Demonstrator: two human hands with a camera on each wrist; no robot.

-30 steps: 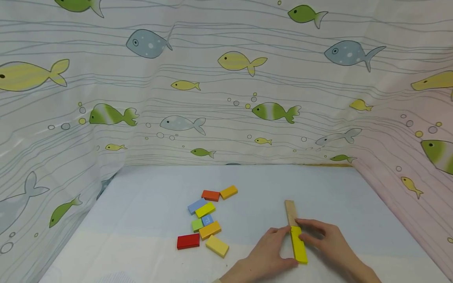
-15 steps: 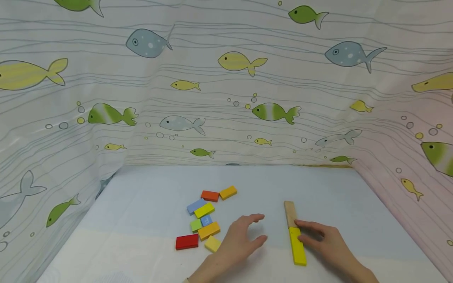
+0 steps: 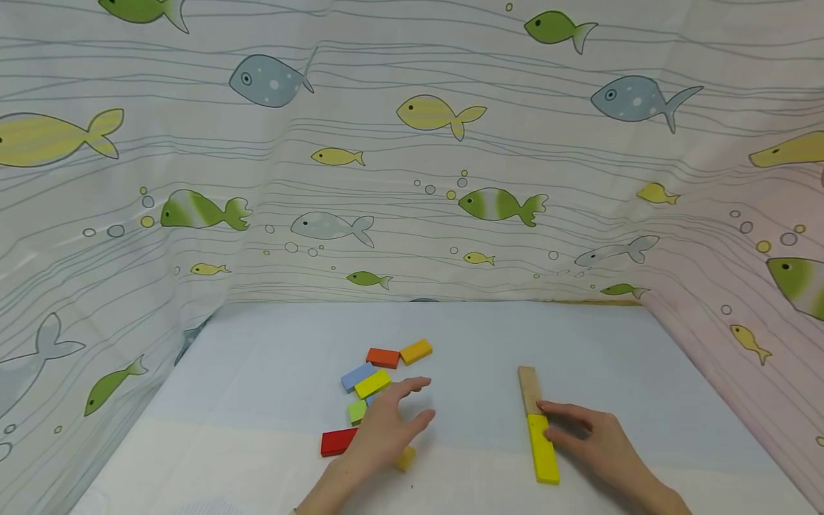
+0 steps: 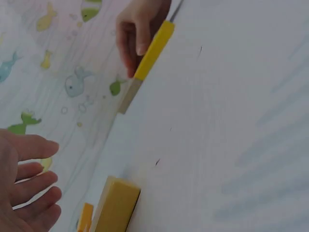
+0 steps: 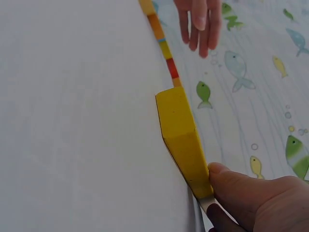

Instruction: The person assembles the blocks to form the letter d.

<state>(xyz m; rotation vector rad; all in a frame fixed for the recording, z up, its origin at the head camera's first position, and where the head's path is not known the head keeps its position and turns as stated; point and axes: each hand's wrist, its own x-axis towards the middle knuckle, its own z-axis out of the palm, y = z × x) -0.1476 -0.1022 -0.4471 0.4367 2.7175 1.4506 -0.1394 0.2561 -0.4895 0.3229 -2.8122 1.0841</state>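
In the head view, my left hand (image 3: pixel 386 423) hovers over the group of coloured blocks, fingers apart and loosely bent, holding nothing. Beneath it, a pale yellow block (image 3: pixel 405 458) is partly covered; a red block (image 3: pixel 338 442) and a light green block (image 3: pixel 357 412) show beside it. Over on the right, a long yellow block (image 3: pixel 543 450) lies end to end with a bare wooden block (image 3: pixel 530 390) in a straight line. My right hand (image 3: pixel 601 443) touches the right side of this line near the joint with thumb and index finger.
Farther back in the group lie a blue block (image 3: pixel 358 377), a bright yellow block (image 3: pixel 373 384), an orange-red block (image 3: pixel 383 357) and an orange block (image 3: pixel 416 351). A fish-patterned cloth (image 3: pixel 412 164) hangs behind the white table (image 3: pixel 476 472) and along both sides.
My left hand has let go of the yellow and wooden line and moved left over the coloured blocks. My right hand stays at the line, which has barely shifted.
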